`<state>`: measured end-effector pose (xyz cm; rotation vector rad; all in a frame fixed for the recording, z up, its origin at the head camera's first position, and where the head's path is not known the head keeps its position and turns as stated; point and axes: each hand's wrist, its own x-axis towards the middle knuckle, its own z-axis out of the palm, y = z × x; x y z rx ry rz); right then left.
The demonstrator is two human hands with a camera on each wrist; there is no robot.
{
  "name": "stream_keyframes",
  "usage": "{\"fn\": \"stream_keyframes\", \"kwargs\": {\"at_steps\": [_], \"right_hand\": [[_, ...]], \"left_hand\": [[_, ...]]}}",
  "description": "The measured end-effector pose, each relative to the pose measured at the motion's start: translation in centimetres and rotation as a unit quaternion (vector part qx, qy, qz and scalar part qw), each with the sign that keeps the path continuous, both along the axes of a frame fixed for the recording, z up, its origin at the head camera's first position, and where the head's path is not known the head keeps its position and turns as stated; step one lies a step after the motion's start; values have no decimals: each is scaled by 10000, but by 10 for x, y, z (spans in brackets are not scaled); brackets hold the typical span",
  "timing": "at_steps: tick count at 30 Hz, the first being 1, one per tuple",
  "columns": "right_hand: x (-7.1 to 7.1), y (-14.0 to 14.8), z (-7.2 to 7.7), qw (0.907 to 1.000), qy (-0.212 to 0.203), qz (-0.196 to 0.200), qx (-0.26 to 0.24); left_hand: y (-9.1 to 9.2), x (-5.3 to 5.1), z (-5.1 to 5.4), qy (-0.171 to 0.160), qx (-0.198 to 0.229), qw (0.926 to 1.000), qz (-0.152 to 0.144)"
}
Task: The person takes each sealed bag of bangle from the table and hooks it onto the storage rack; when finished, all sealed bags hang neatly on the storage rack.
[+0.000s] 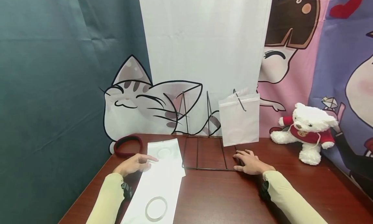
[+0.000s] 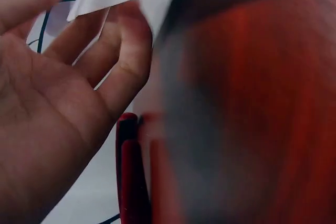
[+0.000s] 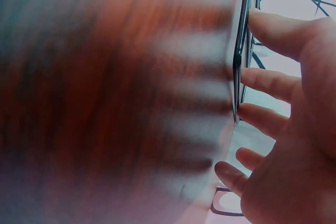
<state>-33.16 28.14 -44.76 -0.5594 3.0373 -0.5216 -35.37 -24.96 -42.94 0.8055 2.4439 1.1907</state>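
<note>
**Hands at white sheets and a wire rack**

At far left, a red hoop [image 1: 116, 151] is seen on a brown table [image 1: 215, 198]. Nearby, the left hand [image 1: 131, 165] is laid at the left edge of overlapping white sheets [image 1: 158, 182]; its index finger is stretched over them, but whether the edge is pinched cannot be told. A pale ring [image 1: 147, 211] is visible on the near sheet. Just right of the sheets, a black wire rack [image 1: 204, 168] is set, with a white bag [image 1: 240, 123] hung from its right-hand prong. The rack's near right corner is touched by the right hand [image 1: 252, 162], loosely spread, nothing being grasped. At far right, a teddy bear [image 1: 309, 130] is seated.
</note>
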Motion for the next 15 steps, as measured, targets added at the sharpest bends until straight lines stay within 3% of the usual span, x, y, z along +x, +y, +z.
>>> {"fn": "stream_keyframes", "kwargs": {"at_steps": [3, 7, 15], "right_hand": [[-1, 0, 0, 10000, 51, 26, 53], [-2, 0, -2, 9999, 59, 51, 109], [0, 0, -1, 10000, 56, 0, 54]], "left_hand": [[-2, 5, -2, -161, 6, 9999, -49], [-2, 12, 4, -22, -1, 9998, 215], [12, 29, 37, 980, -281, 9938, 442]]}}
